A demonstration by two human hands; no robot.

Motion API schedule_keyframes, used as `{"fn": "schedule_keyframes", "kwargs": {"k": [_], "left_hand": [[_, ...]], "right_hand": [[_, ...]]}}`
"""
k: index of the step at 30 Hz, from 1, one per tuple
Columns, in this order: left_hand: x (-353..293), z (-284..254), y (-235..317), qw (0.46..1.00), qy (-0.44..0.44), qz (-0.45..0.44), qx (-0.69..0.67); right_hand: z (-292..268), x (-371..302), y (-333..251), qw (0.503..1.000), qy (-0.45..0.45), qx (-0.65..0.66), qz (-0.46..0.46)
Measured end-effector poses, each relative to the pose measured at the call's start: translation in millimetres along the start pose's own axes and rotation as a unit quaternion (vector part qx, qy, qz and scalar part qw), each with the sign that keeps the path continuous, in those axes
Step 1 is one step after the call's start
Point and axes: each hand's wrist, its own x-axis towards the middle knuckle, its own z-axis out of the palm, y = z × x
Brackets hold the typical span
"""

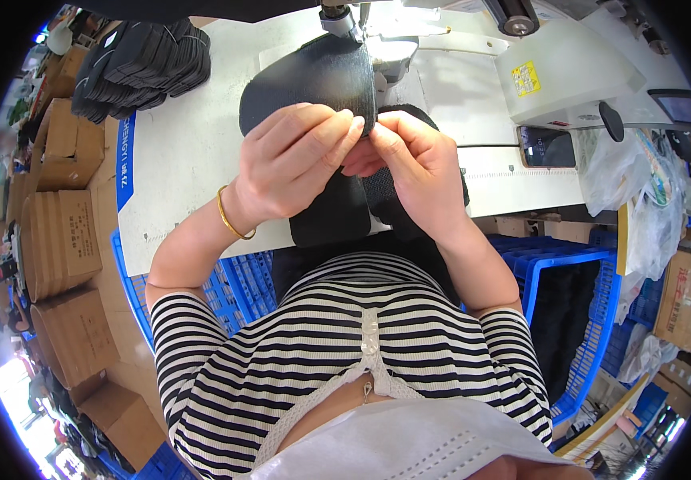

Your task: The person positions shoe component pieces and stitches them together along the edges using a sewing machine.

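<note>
White face mask (409,436) fabric bulges up at the bottom edge, below a black-and-white striped knit top (313,320). Beyond it, both bare hands meet near the middle of the worktop. The left hand (291,164), a thin gold-coloured bangle (230,216) at its wrist, has thumb and fingertips pinched together on a flat, round-cornered black panel (305,84). The right hand (424,164) clamps the same near right-hand corner between thumb and forefinger, just beside the left fingertips. From this grip the panel spreads away and to the left, its far edge lying just below the metal needle end of a sewing machine (340,24).

Under the hands, more dark fabric pieces (329,216) lie at the near edge of the white worktop (173,172). Farther out, a bundled stack of dark flat pieces (149,64) sits at the far left, and a black-screened phone (547,147) lies to the right. Blue plastic crates (528,276) stand below the table; brown cardboard boxes (61,244) line the left side.
</note>
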Motion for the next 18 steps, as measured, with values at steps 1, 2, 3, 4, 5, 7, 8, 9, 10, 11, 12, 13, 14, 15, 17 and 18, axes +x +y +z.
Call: {"fn": "schedule_keyframes", "kwargs": {"k": [1,2,3,4,5,7,8,9,10,11,12,13,14,15,17,18], "left_hand": [[0,1,1,1.0,-0.004,0.007,0.006],[0,1,1,1.0,-0.007,0.014,0.012],[0,1,1,1.0,-0.007,0.015,0.013],[0,0,1,0.999,-0.012,0.025,0.02],[1,0,1,0.999,-0.017,0.035,0.027],[3,0,3,0.998,-0.021,0.044,0.038],[4,-1,4,0.997,-0.026,0.053,0.049],[6,-1,4,0.997,-0.026,0.052,0.05],[8,-3,4,0.997,-0.04,0.056,0.045],[10,-3,5,0.996,-0.054,0.059,0.04],[11,-3,6,0.996,-0.055,0.058,0.041],[12,-2,7,0.997,-0.056,0.047,0.039],[12,-2,8,0.997,-0.058,0.037,0.037],[12,-1,11,0.997,-0.058,0.036,0.036],[7,1,16,0.996,-0.032,0.005,0.078],[4,7,12,0.992,-0.006,0.012,0.128]], "right_hand": [[-1,0,0,1.0,0.0,0.0,-0.001],[-2,1,0,1.0,-0.003,-0.016,-0.012],[-3,1,1,0.999,-0.005,-0.031,-0.021],[-3,1,3,0.999,-0.005,-0.031,-0.023],[-2,1,6,0.999,0.001,-0.014,-0.032],[-2,2,7,0.999,0.006,0.003,-0.041],[-2,3,7,0.998,0.012,-0.024,-0.051],[-2,4,6,0.997,0.018,-0.051,-0.062],[-2,4,4,0.997,0.017,-0.05,-0.062],[-3,3,2,0.994,0.029,-0.084,-0.058],[-3,3,0,0.991,0.041,-0.118,-0.055],[-2,2,-1,0.991,0.04,-0.117,-0.055],[0,1,-2,0.993,0.053,-0.09,-0.055],[0,1,-2,0.994,0.068,-0.063,-0.055],[2,3,-4,0.995,0.07,-0.057,-0.047],[3,3,-4,0.995,0.072,-0.051,-0.039]]}}
